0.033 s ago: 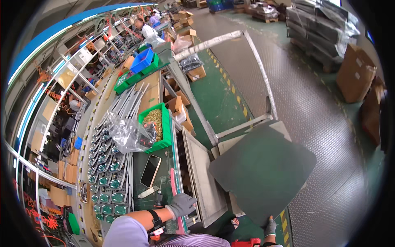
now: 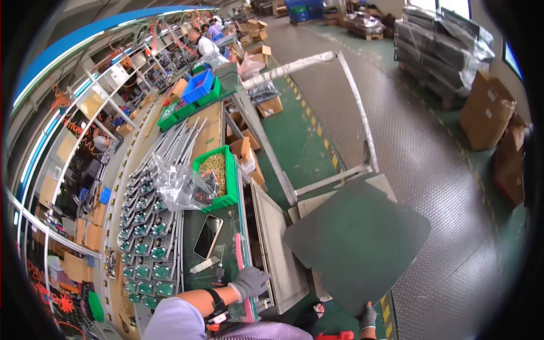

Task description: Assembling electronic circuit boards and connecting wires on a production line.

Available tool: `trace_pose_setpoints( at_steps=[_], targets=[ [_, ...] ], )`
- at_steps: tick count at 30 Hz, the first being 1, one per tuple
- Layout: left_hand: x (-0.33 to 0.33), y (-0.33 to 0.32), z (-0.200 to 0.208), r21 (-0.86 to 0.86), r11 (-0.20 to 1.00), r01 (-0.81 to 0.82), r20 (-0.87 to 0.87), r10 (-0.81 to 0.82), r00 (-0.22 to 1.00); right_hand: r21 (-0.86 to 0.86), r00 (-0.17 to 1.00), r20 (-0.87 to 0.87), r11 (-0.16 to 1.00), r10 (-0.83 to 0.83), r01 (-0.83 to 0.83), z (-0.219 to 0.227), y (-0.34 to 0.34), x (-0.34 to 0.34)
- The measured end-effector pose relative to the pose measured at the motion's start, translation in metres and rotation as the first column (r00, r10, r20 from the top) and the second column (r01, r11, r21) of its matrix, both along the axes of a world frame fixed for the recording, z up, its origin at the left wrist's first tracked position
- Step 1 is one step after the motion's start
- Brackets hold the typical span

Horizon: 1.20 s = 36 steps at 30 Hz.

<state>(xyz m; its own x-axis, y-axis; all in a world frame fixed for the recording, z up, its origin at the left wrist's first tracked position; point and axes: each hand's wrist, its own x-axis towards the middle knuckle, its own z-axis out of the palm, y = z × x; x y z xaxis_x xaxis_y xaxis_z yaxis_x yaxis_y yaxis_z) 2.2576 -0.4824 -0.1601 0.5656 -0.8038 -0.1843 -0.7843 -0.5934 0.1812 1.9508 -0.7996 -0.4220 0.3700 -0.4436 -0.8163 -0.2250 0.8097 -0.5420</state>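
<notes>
My right hand (image 2: pixel 368 318), in a grey glove with bare fingertips, grips the near corner of a large dark grey-green flat panel (image 2: pixel 357 241). Its thumb lies on top; the fingers underneath are hidden. Rounded corners mark the panel, which covers most of some paler boards (image 2: pixel 381 186). My left hand (image 2: pixel 251 283), also gloved in grey, has its fingers curled over the bench edge by a pink strip (image 2: pixel 240 255). Just beyond its fingers leans a pale framed panel (image 2: pixel 279 249). A screwdriver with a dark handle (image 2: pixel 218 276) lies left of that hand.
On the bench are a phone (image 2: pixel 208 236), a green bin (image 2: pixel 231 182) of small brass-coloured parts, a clear plastic bag (image 2: pixel 178 184), and rows of metal strips with green circuit boards (image 2: pixel 161 272). A metal frame (image 2: pixel 362 107) stands ahead. Cartons (image 2: pixel 487 110) stand far right.
The dark panel has turned slightly and shifted a little left, with my right hand still at its corner. My left hand keeps its place. The whole view has tilted slightly.
</notes>
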Motion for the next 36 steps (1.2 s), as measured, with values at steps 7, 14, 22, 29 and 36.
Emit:
trace_pose_setpoints(
  at_steps=[7,14,22,29,36],
  targets=[
    [-0.021,0.006,-0.001,0.129,0.97,-0.206,-0.139,0.223,0.965,0.068,0.993,0.048,0.991,0.112,-0.115,0.21,0.056,-0.016],
    [-0.15,-0.035,0.043,0.311,0.824,-0.474,-0.807,-0.034,-0.589,0.238,0.895,0.417,0.931,0.159,-0.277,0.298,0.128,0.0],
    [-0.156,-0.011,0.139,0.243,0.599,-0.763,-0.955,0.012,-0.295,-0.753,0.613,-0.17,0.299,0.771,-0.586,0.395,0.227,-0.007],
    [-0.121,-0.021,0.178,0.248,0.516,-0.82,-0.932,-0.102,-0.347,-0.327,0.628,0.378,0.733,0.68,-0.597,0.475,0.187,0.013],
    [-0.08,-0.08,0.198,0.217,0.558,-0.801,-0.929,-0.133,-0.345,-0.94,0.791,-0.341,-0.204,0.508,-0.274,0.464,0.142,0.075]
  ],
)
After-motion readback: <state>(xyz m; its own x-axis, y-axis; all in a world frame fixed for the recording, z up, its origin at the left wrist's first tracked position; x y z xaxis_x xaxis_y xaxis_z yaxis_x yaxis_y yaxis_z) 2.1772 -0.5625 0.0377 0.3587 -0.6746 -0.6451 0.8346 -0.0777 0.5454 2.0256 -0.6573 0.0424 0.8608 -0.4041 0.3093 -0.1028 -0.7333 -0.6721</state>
